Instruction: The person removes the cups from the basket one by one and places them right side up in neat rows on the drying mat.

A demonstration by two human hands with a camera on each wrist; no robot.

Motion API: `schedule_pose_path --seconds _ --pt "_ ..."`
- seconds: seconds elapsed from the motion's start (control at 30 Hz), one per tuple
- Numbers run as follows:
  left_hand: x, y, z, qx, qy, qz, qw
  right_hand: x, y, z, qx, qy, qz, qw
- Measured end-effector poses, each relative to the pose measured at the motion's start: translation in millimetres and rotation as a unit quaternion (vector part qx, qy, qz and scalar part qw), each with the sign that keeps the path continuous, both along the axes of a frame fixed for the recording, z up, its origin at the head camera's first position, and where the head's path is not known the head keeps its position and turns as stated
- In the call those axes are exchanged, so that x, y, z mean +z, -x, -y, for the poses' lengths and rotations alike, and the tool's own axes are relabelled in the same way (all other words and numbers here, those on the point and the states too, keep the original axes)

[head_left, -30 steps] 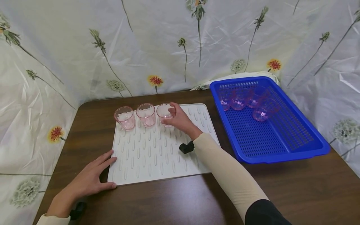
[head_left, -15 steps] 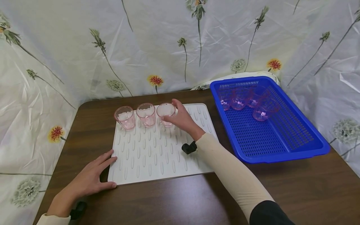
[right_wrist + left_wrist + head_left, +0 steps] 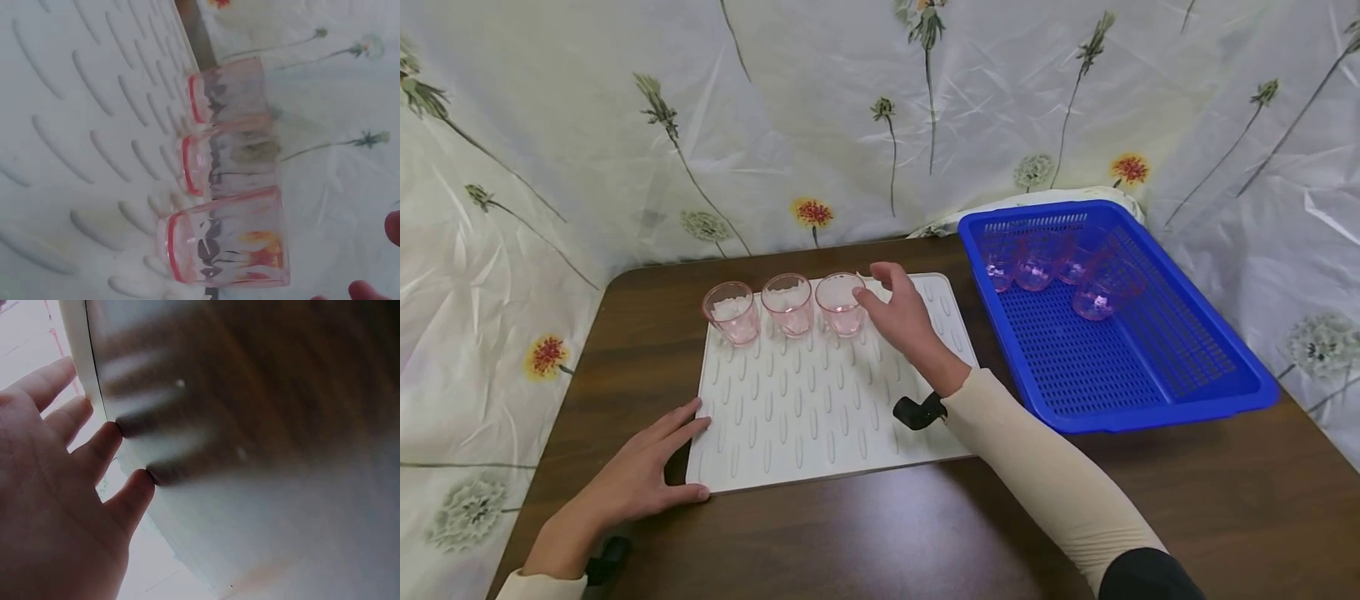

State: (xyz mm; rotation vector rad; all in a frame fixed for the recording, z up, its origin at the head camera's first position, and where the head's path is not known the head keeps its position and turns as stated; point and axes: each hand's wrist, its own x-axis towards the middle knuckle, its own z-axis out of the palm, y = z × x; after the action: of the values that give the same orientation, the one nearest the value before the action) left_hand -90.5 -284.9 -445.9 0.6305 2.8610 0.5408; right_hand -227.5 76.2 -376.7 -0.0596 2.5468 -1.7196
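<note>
Three clear pink glasses stand upright in a row along the far edge of a white ribbed mat [image 3: 790, 425]: a left glass [image 3: 731, 314], a middle glass [image 3: 788, 307] and a right glass [image 3: 840, 305]. My right hand [image 3: 906, 317] is just right of the right glass, its thumb and fingers spread apart and holding nothing. In the right wrist view the nearest glass [image 3: 228, 240] stands free, with a few fingertips [image 3: 362, 290] at the frame's edge. My left hand [image 3: 640, 471] rests at the mat's left edge, fingers spread, fingertips touching it.
A blue perforated basket [image 3: 1157, 408] stands on the right of the brown wooden table [image 3: 865, 533]. Several pink glasses [image 3: 1093, 297] are inside it, toward its far end. Behind the table hangs a white sheet [image 3: 820, 108] with a flower print.
My right hand has let go of the right glass and drawn back to the right, its fingers opening. The three glasses on the mat and my left hand have stayed put.
</note>
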Motion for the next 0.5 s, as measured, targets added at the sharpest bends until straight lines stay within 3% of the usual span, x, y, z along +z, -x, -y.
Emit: schedule_pose_path --seconds 0.27,0.5 --pt "1.3 0.4 -1 0.000 -0.001 0.000 1.0000 3.4 -13.6 -12 0.000 0.048 -0.045 0.998" --pt "1.4 0.7 -1 -0.001 0.003 -0.001 1.0000 9.2 -23.4 -22 0.023 0.032 -0.033 0.999"
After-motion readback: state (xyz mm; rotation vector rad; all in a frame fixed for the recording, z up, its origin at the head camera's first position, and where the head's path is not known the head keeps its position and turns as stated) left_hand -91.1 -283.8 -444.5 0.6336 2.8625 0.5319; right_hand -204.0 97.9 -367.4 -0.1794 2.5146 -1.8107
